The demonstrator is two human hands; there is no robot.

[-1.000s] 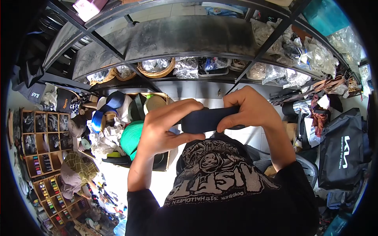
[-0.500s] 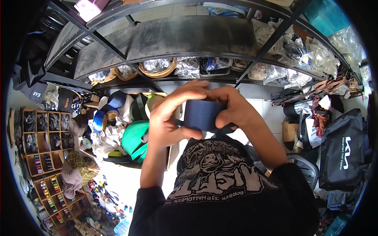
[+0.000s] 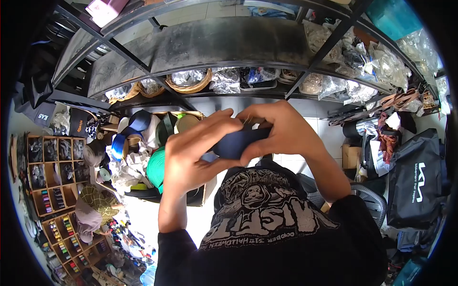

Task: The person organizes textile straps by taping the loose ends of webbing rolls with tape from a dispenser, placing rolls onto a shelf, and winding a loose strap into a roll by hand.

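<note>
Both my hands grip a roll of navy blue webbing (image 3: 238, 144) in front of my chest. My left hand (image 3: 193, 150) is closed around its left side, fingers over the top and thumb beneath. On the right side, my right hand (image 3: 281, 128) clasps it with the thumb at the lower front edge and fingers curled behind. The roll is tilted, and part of it is hidden by my fingers. A green roll of webbing (image 3: 155, 169) lies below and left of my left hand, partly covered by it.
An open box of webbing rolls and white material (image 3: 129, 167) stands at left. Ahead runs a black metal shelf (image 3: 229, 45) with baskets and plastic bags. A chair (image 3: 369, 202) is at right, near a black bag (image 3: 412, 186). Another person (image 3: 90, 214) is at lower left beside thread racks.
The webbing roll has been tilted so its broad ribbed face shows less. My left hand has shifted left and covers more of the green roll.
</note>
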